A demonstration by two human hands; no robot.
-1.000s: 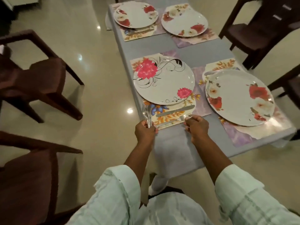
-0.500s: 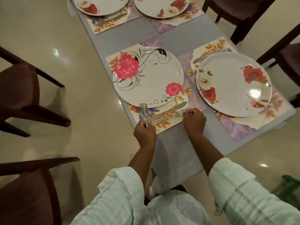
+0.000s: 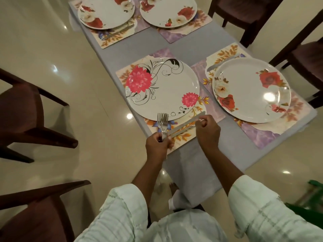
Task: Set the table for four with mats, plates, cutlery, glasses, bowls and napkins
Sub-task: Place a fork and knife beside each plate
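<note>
Nearest the body, the left hand [image 3: 158,146] is gripping a bunch of forks [image 3: 162,122] by the handles, its fingers curled round them, the tines pointing up and away over the near rim of the plate [image 3: 162,88]. Just to its right, the right hand [image 3: 208,131] is hovering over the near mat [image 3: 181,135], its fingers curled in and pinching what looks like the far end of a piece of cutlery; exactly which piece it is holding I cannot tell.

Between the two hands a knife [image 3: 187,122] is lying on the mat, just beside the plate's near edge. Its long axis is running on a slant, from low near the left hand up and rightward to the right hand's fingertips. A second slim piece is lying parallel and just nearer. The right hand is the one at the blade end; the left is busy with the forks, so any nudge to the knife is likely falling to the right.

Farther right, another plate [image 3: 251,89] is sitting on its own mat with a knife [image 3: 222,62] beyond its far rim. At the far end of the tabletop [image 3: 195,42], two more plates are resting on mats, the left one with cutlery beside it.

No glasses, bowls or napkins are showing.
</note>
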